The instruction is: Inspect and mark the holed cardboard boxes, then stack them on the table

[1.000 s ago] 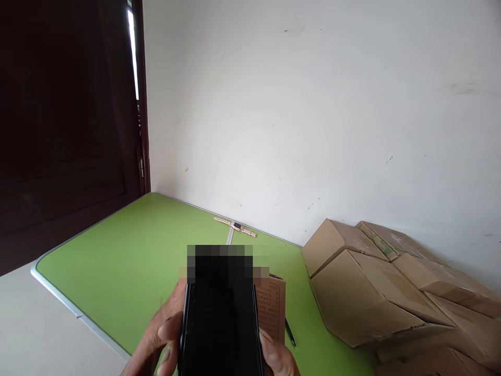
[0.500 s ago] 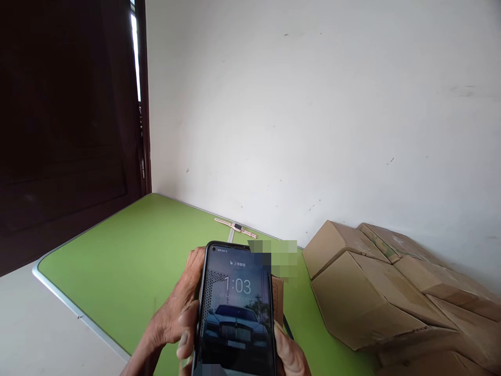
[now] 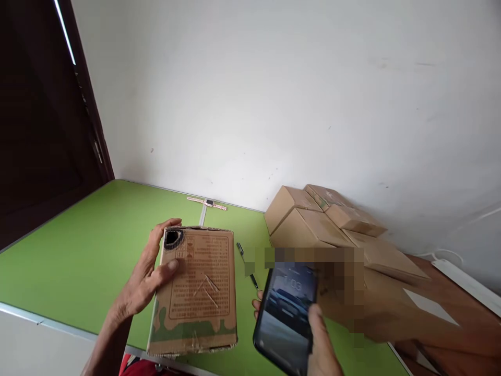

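Observation:
A small cardboard box [image 3: 195, 329] with printed text and a green camouflage band stands near the table's front edge. It has a dark-rimmed hole in its top left corner. My left hand [image 3: 146, 284] grips the box's left side, thumb on the printed face and fingers behind. To the right of the box, my right hand [image 3: 323, 339] holds a smartphone [image 3: 285, 316], tilted, its lit lock screen showing 1:03 and a car. Between box and phone lies a dark pen [image 3: 254, 282], partly hidden by a blurred patch.
A pink-strapped watch [image 3: 210, 203] lies at the back of the green table [image 3: 90, 250], by a thin pale strip [image 3: 202, 215]. Several cardboard boxes [image 3: 297, 224] are piled on the right against the white wall [image 3: 219, 94]. Beyond them is a white power strip [image 3: 469, 287].
The phone has moved right and down, tilting, in my right hand. My left hand has come off it and now grips the box, which is uncovered. The view has swung right.

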Motion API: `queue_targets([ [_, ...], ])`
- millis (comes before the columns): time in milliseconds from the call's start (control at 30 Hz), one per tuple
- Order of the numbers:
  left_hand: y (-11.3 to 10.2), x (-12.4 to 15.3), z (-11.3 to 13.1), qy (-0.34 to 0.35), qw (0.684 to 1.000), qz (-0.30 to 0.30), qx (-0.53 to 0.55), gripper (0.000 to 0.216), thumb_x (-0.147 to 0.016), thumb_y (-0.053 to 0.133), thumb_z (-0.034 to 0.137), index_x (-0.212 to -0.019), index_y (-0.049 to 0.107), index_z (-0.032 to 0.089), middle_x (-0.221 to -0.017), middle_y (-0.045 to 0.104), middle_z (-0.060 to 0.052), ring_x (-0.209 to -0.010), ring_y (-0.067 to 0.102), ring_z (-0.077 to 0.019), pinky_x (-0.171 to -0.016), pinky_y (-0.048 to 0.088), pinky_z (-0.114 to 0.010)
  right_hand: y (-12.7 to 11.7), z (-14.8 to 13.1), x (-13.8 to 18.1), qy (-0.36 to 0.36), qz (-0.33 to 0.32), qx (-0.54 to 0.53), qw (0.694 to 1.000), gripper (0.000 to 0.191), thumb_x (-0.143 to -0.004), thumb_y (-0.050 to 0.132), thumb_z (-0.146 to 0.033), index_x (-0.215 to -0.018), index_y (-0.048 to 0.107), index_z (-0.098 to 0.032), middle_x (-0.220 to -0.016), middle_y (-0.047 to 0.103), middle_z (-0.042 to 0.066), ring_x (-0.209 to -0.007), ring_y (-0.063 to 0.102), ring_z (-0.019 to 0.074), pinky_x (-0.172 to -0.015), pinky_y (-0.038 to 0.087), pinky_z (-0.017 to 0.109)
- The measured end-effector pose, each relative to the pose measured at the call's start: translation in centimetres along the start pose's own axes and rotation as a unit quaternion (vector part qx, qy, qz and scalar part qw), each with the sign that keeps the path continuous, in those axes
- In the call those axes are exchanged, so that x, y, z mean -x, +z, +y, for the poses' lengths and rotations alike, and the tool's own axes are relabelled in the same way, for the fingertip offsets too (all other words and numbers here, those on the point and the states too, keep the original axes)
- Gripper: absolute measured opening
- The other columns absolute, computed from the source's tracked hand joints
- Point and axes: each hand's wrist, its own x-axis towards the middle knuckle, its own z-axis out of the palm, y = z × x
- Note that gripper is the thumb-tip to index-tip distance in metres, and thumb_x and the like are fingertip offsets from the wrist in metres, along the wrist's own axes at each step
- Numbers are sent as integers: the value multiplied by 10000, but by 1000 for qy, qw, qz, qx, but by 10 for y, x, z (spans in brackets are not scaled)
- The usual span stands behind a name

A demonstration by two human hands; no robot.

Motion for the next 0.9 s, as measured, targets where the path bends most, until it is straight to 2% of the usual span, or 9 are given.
queue_targets([
  [100,1,-1,3,5,1000,1,2,710,-969,600,644,-1557,464,270,-1666,490,-141,-1504,469,-463,-1208,433,-613,-16,31,-37,-72,57,179,980,783,-689,737,-912,-950,799,-176,-883,840,119,-943,795,372,-828,626,460],
  [167,2,-1,5,-2,1000,11,2,703,-965,609,653,-1543,478,275,-1654,503,-133,-1488,483,-459,-1200,436,-604,-20,53,-61,-126,60,281,950,739,-667,699,-944,-812,744,-221,-856,809,90,-993,757,355,-878,600,441],
  [233,3,-1,7,-13,1000,24,7,698,-962,620,659,-1530,487,277,-1630,523,-129,-1468,495,-457,-1196,431,-602,-20,69,-79,-146,49,331,931,689,-690,672,-942,-693,658,-254,-768,752,58,-899,712,321,-827,573,414],
  [367,5,-2,6,-27,999,21,39,701,-968,639,621,-1551,446,283,-1626,519,-126,-1456,511,-442,-1146,486,-569,-16,77,-97,-154,21,411,898,692,-747,557,-955,-577,482,-288,-558,516,-5,-617,519,236,-638,420,374],
  [467,6,-5,0,0,999,7,41,697,-971,632,601,-1562,445,282,-1652,504,-128,-1513,467,-446,-1176,468,-581,-20,73,-104,-153,18,482,863,648,-754,486,-930,-579,467,-306,-515,472,6,-542,480,244,-598,341,375],
  [567,6,-6,-7,30,999,13,19,694,-976,606,624,-1567,463,290,-1652,513,-127,-1539,437,-450,-1217,412,-620,-28,72,-106,-148,26,587,795,518,-845,370,-800,-680,471,-320,-566,578,59,-565,567,306,-578,356,388],
  [667,8,-6,-9,39,999,21,19,698,-987,579,655,-1577,451,303,-1652,510,-126,-1540,434,-447,-1227,387,-638,-32,74,-104,-146,17,677,722,445,-930,241,-649,-815,499,-306,-756,727,138,-724,696,376,-615,449,428],
  [800,11,-6,-10,45,999,21,22,719,-990,565,691,-1577,444,293,-1605,524,-138,-1502,464,-443,-1222,387,-629,-35,78,-104,-147,13,707,691,582,-929,197,-627,-1010,607,-222,-1047,784,270,-988,765,447,-770,556,510],
  [900,12,-6,-12,54,998,29,18,716,-997,558,699,-1576,447,293,-1572,525,-132,-1465,486,-429,-1227,377,-615,-42,78,-109,-157,12,713,684,610,-922,237,-614,-1058,657,-193,-1092,769,275,-987,777,438,-791,591,525],
])
